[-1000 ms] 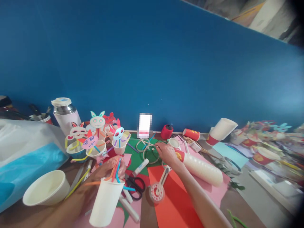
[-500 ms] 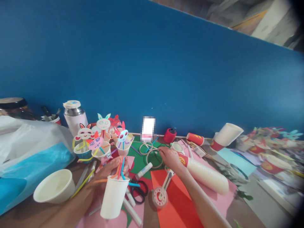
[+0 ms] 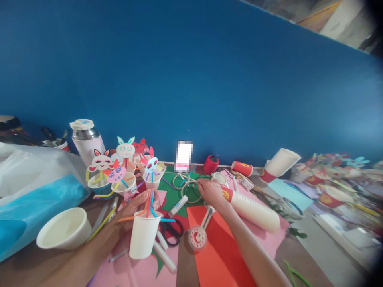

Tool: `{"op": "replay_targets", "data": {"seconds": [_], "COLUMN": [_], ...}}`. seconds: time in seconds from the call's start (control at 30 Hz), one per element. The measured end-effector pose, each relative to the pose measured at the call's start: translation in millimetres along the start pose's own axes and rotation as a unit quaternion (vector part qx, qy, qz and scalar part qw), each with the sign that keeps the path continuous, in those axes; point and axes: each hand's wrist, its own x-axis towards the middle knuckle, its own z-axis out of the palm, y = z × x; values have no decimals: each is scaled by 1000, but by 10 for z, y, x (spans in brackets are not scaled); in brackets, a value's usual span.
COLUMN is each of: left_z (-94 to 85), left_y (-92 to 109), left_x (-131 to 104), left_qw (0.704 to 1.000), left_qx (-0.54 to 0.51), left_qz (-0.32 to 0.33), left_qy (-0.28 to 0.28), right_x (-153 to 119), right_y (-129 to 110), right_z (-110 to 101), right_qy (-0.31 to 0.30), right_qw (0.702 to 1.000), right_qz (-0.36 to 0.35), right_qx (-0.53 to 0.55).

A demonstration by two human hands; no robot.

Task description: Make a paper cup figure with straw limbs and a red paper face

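My left hand (image 3: 140,203) is closed around the upper part of orange and blue drinking straws (image 3: 149,204), just behind a white paper cup (image 3: 145,236). The straws stand up out of the cup's rim, and an orange and a blue end stick out sideways. My right hand (image 3: 213,194) has its fingers pressed together at the edge of thin pale loops (image 3: 191,192); what they pinch is hidden. Below it lies a clear tape roll with red marks (image 3: 197,238). Black-handled scissors (image 3: 172,232) lie right of the cup, near a glue stick (image 3: 178,206).
Cups with paper animal faces (image 3: 124,181) stand at the left back by a thermos (image 3: 86,139). A white bowl (image 3: 64,229) and plastic bag (image 3: 44,191) are at left. A stack of paper cups (image 3: 255,211) lies beyond my right forearm. Red paper (image 3: 218,247) covers the middle.
The cup stands more upright, with my left hand still at the straws. My right hand stays by the pale loops. The whole view has shifted slightly.
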Motion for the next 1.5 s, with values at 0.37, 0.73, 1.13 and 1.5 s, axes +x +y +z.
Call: {"op": "replay_targets", "data": {"seconds": [0.37,0.73,1.13,1.5], "left_z": [-27,-36,-24,-136], "left_y": [-17,-41,-64,-47], "left_x": [10,5,-7,-13], "left_qw": [999,999,999,999], "left_qx": [-2,-1,5,-47], "left_qz": [-20,-29,-30,-9], "left_qy": [-30,-31,-9,6], "right_x": [-5,-10,-209,-353], "right_y": [-14,-11,-444,-669], "right_z": [-11,5,10,109], "right_qy": [4,54,98,18], "right_qw": [1000,998,966,948], "right_qz": [-22,-40,-164,-285], "right_qx": [-21,17,176,144]}}
